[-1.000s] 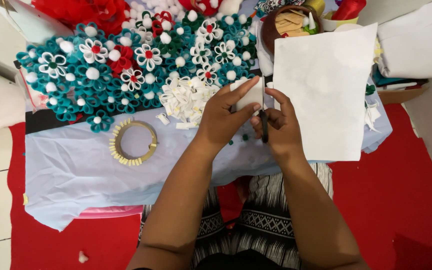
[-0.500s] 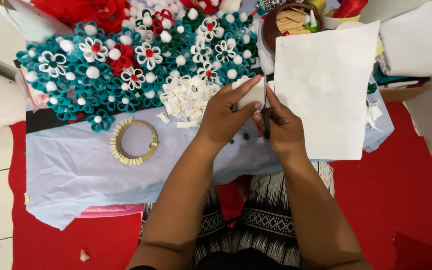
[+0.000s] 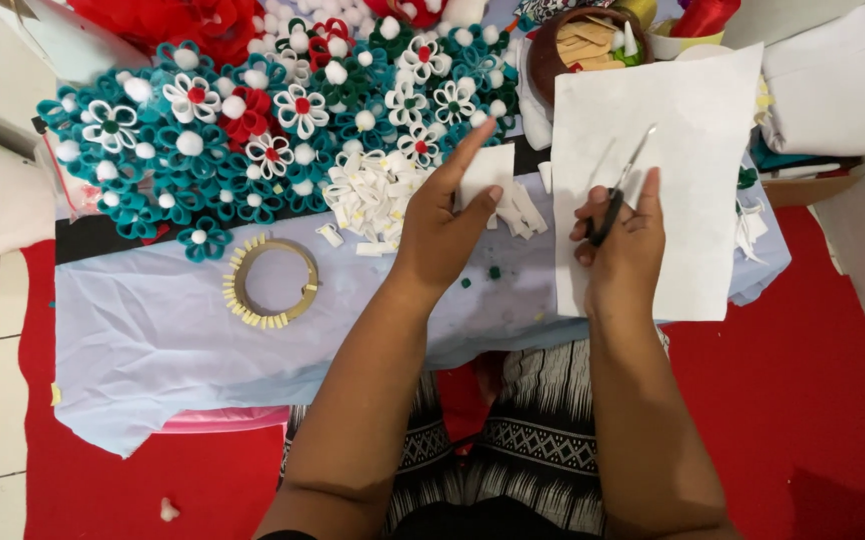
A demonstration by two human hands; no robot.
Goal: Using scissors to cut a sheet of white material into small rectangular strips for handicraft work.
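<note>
Since a moment ago the two hands have drawn apart: before, they met over one small white piece, and now the right hand sits to the right with its fingers closed through the handles of a pair of scissors, blades narrow and pointing up over a large white sheet. Left of it, the left hand pinches a small white rectangle between thumb and fingers, holding it above the pale blue cloth that covers the work surface. The rectangle looks plain, flat and straight-edged. Just beside that hand lies a heap of small white cut strips, and further left a ring edged with short pale tabs. Beyond these spreads a mass of teal, red and white flowers. At the far edge a brown bowl holds flat tan pieces.
</note>
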